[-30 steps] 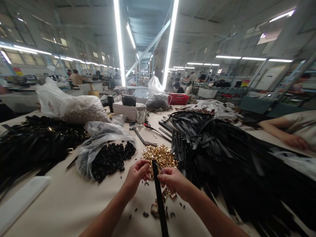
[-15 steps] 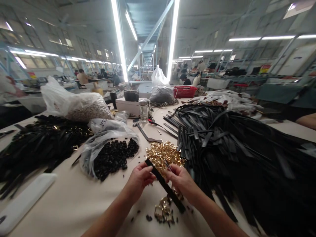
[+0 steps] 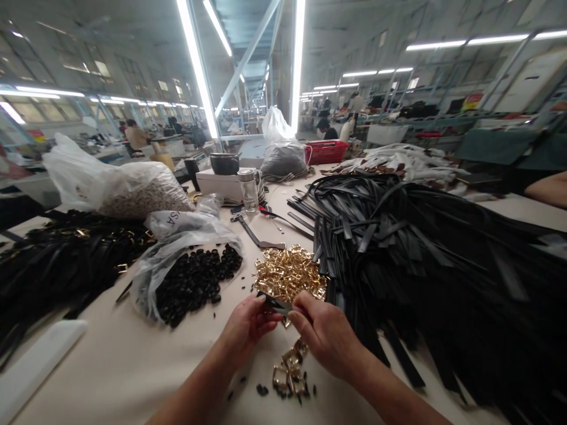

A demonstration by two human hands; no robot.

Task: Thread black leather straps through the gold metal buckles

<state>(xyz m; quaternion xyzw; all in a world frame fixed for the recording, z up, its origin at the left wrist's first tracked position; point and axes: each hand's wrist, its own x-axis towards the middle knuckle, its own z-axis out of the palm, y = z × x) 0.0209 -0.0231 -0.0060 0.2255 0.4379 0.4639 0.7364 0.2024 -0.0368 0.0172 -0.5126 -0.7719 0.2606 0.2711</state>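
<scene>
My left hand (image 3: 248,326) and my right hand (image 3: 325,333) meet over the table, both pinched on the end of a black strap (image 3: 273,303) held between them. Most of the strap is hidden under my right hand. Just beyond my fingers lies a heap of gold buckles (image 3: 287,274). A few more gold buckles (image 3: 290,375) and small black bits lie on the table below my hands.
A big pile of black straps (image 3: 398,248) fills the right side. An open plastic bag of black loops (image 3: 195,280) sits left of the gold heap. More black straps with buckles (image 3: 57,260) lie far left. Another person's arm (image 3: 547,189) rests at the right edge.
The strap swung from upright to nearly flat between my hands, and its long end has gone under my right hand. The view has shifted slightly.
</scene>
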